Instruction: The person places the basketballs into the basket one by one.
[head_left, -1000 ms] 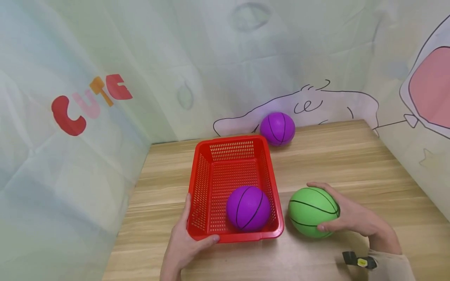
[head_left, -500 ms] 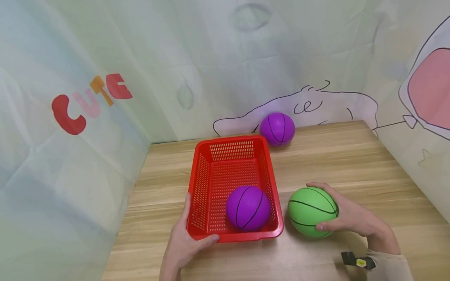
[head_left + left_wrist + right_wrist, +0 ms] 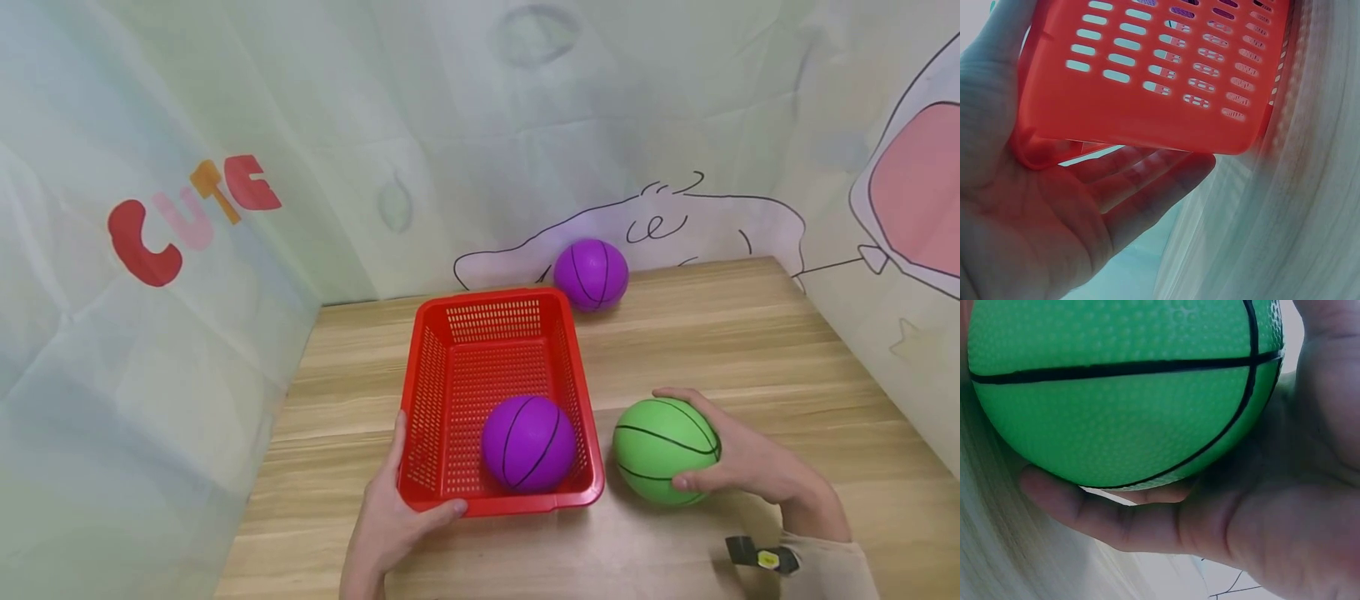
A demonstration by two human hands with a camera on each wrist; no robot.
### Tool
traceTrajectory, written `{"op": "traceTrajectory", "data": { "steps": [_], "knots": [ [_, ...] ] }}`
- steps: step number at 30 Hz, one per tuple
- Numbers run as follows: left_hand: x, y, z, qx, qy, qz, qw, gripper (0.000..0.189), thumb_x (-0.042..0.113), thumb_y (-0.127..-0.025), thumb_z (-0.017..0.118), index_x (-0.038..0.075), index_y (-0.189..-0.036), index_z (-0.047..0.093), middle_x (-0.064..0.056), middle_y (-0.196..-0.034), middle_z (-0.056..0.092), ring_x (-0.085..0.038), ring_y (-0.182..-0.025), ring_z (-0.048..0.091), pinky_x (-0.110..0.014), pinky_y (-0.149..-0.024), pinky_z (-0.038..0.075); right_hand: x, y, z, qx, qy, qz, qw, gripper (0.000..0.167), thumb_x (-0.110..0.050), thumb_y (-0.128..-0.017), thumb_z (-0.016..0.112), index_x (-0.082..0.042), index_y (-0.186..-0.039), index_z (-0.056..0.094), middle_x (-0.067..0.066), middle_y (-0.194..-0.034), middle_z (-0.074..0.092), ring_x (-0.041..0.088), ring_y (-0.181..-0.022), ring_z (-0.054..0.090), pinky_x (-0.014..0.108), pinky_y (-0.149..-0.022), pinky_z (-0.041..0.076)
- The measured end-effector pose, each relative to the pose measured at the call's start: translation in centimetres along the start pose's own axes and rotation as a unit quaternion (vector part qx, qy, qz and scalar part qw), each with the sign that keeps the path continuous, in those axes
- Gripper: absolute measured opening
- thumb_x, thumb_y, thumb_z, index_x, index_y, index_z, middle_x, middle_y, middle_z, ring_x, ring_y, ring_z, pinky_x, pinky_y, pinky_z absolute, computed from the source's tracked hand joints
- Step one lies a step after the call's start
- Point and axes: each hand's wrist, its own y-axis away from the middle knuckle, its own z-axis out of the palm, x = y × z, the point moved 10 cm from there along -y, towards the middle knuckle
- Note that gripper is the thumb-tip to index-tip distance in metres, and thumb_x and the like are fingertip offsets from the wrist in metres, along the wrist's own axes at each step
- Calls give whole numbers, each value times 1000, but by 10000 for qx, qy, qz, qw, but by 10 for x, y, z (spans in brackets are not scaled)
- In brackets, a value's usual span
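A red plastic basket with slotted walls stands on the wooden table. Its near left corner is gripped by my left hand, thumb on the front rim and fingers along the left side. The left wrist view shows those fingers against the basket's outer wall. Inside the basket, near its front right corner, lies a purple ball with black lines. To the right of the basket my right hand holds a green ball, the fingers and thumb spread around its right side. This ball has black basketball lines and a pebbled surface.
A second purple ball rests on the table behind the basket's far right corner, close to the back curtain. Printed fabric hangs along the left, back and right of the wooden tabletop. A black strap shows at the right sleeve.
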Motion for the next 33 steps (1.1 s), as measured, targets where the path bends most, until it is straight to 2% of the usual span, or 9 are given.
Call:
{"op": "traceTrajectory", "data": {
  "steps": [9,22,29,33],
  "knots": [
    [1,-1,-1,-1,12,61,10000,143,35,-76,106,43,-179,6,-4,-181,32,-34,-154,46,-55,-120,52,1,-2,-2,96,-16,118,9999,109,-8,-81,95,-22,-170,34,29,-148,54,41,-121,63,40,-88,64],
    [2,1,-1,-2,77,163,9998,146,36,-75,107,40,-180,5,-6,-180,34,-35,-152,50,-54,-119,53,1,-2,-6,219,-124,7,9997,108,-5,-83,92,-22,-172,33,27,-149,55,34,-124,66,41,-92,64],
    [3,0,1,-44,189,173,9997,142,31,-77,105,42,-179,6,-4,-180,34,-34,-152,49,-52,-117,55,-5,-4,-20,673,-38,-36,9977,111,-2,-84,91,-25,-174,29,29,-156,47,41,-125,62,39,-93,63],
    [3,0,2,-56,200,172,9996,142,29,-78,105,43,-179,6,-3,-180,35,-34,-153,49,-52,-118,55,-12,-2,-31,1080,44,-1,9941,111,-3,-87,90,-26,-175,29,19,-158,45,29,-125,64,35,-95,62]
  ]
}}
